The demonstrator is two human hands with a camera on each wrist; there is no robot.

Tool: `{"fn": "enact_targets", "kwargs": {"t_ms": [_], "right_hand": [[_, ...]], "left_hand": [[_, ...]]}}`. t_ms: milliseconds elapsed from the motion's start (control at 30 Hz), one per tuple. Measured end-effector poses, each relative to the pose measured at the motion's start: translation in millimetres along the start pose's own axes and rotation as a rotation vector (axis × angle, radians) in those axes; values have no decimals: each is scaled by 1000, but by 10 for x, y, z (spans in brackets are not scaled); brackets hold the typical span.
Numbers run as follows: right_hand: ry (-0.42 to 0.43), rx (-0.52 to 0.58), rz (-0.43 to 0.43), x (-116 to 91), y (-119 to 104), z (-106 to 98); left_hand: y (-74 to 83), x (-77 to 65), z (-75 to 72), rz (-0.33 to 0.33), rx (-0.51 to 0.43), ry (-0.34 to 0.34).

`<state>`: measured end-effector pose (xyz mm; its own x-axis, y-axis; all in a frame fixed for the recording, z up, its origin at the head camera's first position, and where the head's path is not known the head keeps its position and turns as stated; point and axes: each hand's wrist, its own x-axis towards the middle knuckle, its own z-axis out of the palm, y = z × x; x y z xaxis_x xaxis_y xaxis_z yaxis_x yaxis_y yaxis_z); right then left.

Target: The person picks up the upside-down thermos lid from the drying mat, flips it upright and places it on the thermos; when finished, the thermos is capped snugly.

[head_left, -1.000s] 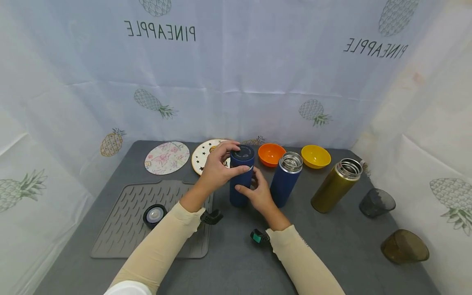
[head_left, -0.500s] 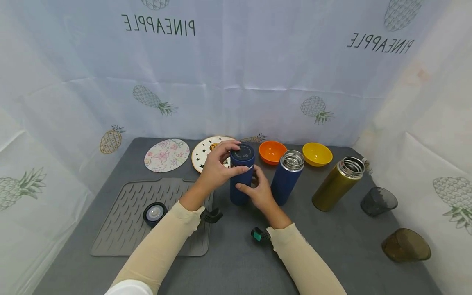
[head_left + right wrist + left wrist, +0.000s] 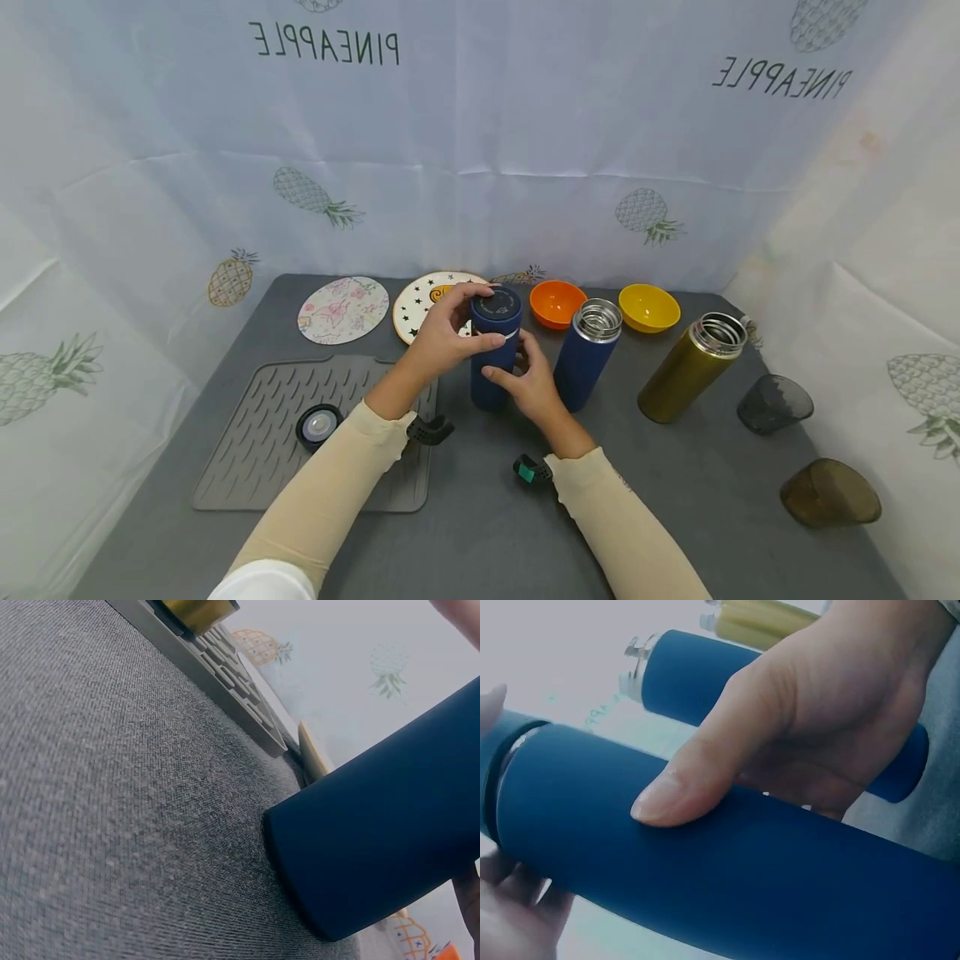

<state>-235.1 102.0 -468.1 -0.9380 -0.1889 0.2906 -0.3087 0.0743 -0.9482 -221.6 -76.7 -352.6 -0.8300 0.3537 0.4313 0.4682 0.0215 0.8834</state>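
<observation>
A dark blue thermos flask (image 3: 489, 385) stands upright on the grey table between both hands. My left hand (image 3: 444, 332) grips its blue lid (image 3: 497, 306) from the left, thumb across the front. Lower down, my right hand (image 3: 536, 385) holds the flask's body, and its thumb (image 3: 667, 796) lies along the side in the left wrist view. A thin silver ring (image 3: 517, 746) shows between lid and body. The right wrist view has the flask's base (image 3: 300, 877) at the table surface. Just right stands a second blue flask (image 3: 583, 367), lidless, its steel mouth showing.
A lidless gold flask (image 3: 681, 379) stands farther right, past which are a grey cup (image 3: 775, 404) and a brown cup (image 3: 830, 493). Orange (image 3: 557, 305) and yellow (image 3: 649, 308) bowls and two plates (image 3: 343, 310) line the back. A loose lid (image 3: 318, 425) lies on the grey mat (image 3: 240, 458).
The head view has tilted slightly, so everything sits a little higher in the picture. Both hands keep their hold on the thermos flask and its lid.
</observation>
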Motion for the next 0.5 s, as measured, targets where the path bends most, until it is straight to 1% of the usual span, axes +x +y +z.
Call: {"fn": "enact_targets", "kwargs": {"t_ms": [100,200,267,367,467,500], "right_hand": [[-1,0,4,3,0,0],[-5,0,20,2,2,1],[-12,0,31,1,2,-1],[-25,6,37,2,-2,-3],[-27,14,30,5,-43,-8],[-25,11,25,-3,-90,-8]], "left_hand": [[-45,17,-45,-27,-93,-52],[-87,37,-77,-24,-137,-69],[-104,42,-85,-17,-135,-58],[-96,41,-64,-2,-106,-18],[-61,33,-12,16,-43,31],[-44,28,9,22,-14,48]]}}
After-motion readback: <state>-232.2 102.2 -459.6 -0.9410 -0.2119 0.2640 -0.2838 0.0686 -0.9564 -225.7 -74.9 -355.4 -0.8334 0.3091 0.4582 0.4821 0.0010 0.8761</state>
